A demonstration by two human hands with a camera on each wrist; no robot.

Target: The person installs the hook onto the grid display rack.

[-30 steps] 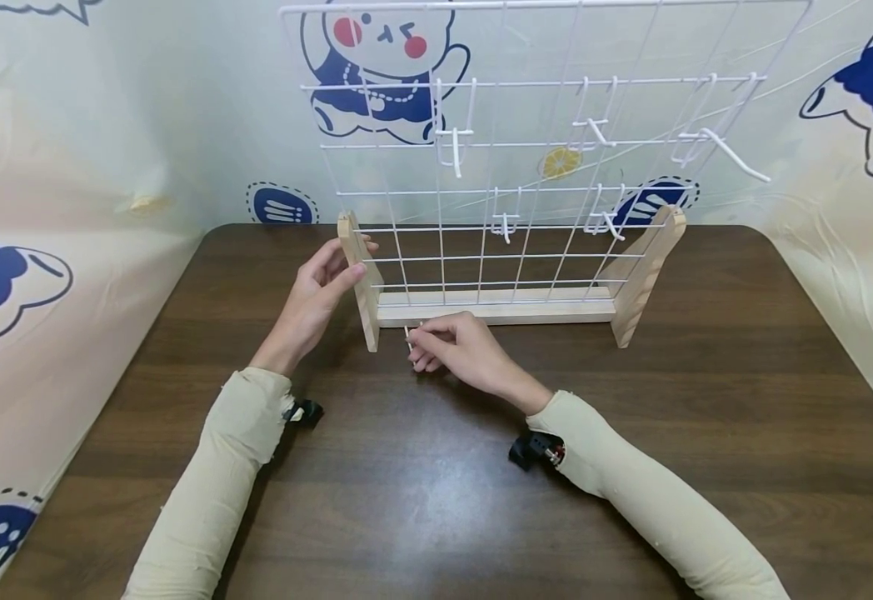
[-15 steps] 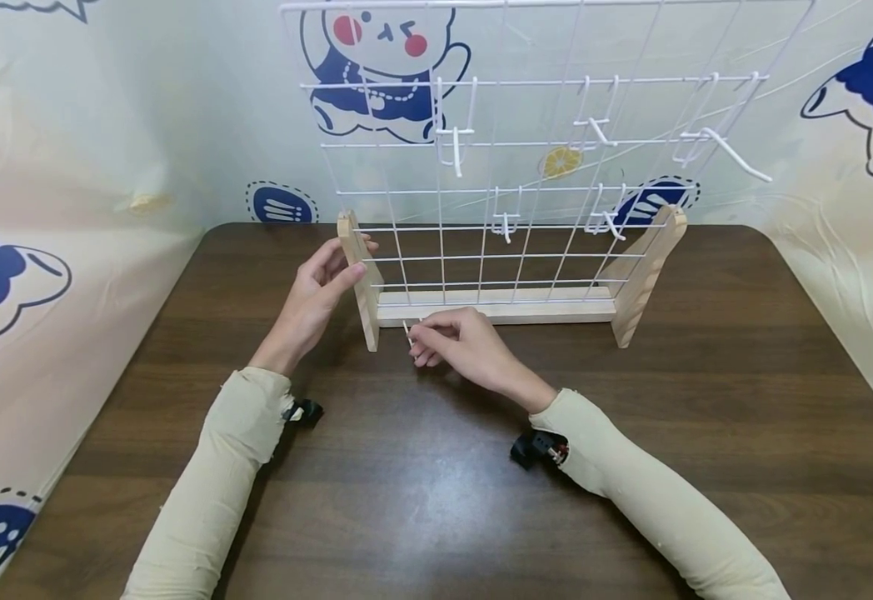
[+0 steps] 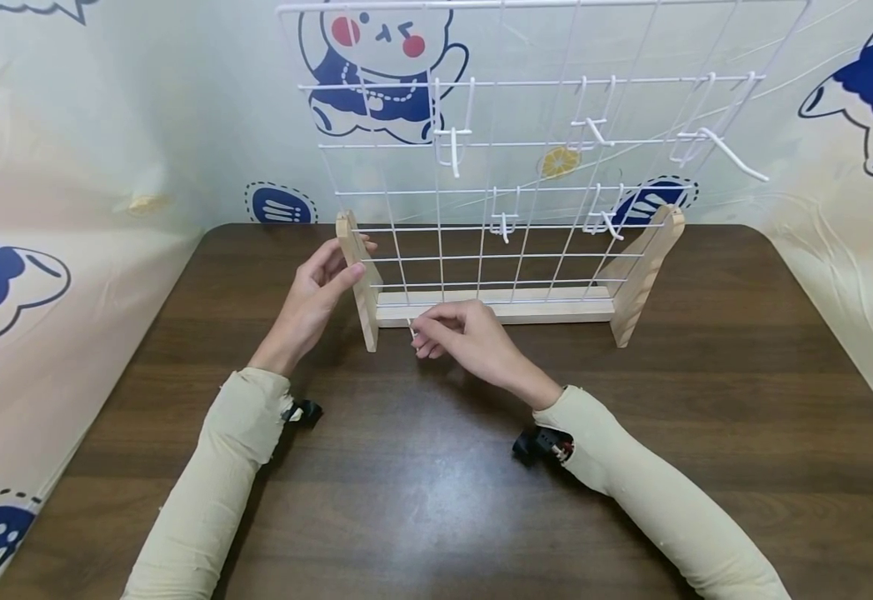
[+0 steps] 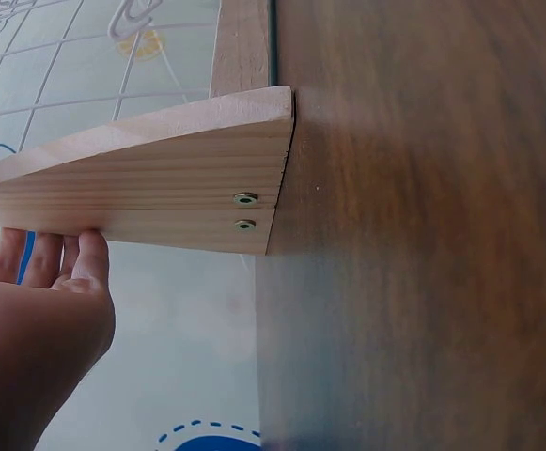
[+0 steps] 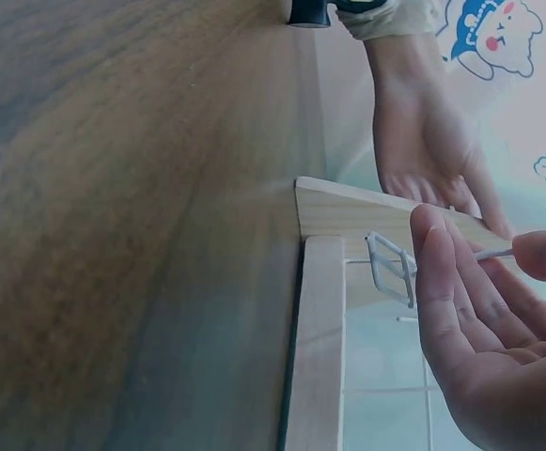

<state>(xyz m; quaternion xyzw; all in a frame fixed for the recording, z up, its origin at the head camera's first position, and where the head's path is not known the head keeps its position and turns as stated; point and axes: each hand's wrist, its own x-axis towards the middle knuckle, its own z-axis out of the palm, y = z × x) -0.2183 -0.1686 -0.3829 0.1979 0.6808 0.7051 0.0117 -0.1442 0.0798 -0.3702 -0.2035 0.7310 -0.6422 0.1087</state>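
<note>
A white wire display rack point(image 3: 421, 193) stands upright between two wooden side panels. My left hand point(image 3: 309, 304) grips the left wooden side panel point(image 3: 361, 287), thumb on the near side and fingers reaching behind. In the left wrist view, the fingers point(image 4: 89, 258) show at the panel's far edge point(image 4: 150, 188), above two bolts. My right hand point(image 3: 470, 342) pinches a small white wire hook point(image 5: 390, 268) by its prong, in front of the rack's lower left. The hook's square loop points toward the grid in the right wrist view; the fingers partly hide it from the head camera.
Several white hooks hang on the grid, among them a long one point(image 3: 732, 157) jutting out at upper right and a short one point(image 3: 505, 223) lower down. A wooden crossbar point(image 3: 556, 312) joins the side panels. The dark wooden table point(image 3: 406, 500) lies beneath, with patterned cloth behind.
My right hand has risen slightly and moved toward the grid with the hook, whose loop is now less visible from the head. The left hand keeps its hold on the side panel.
</note>
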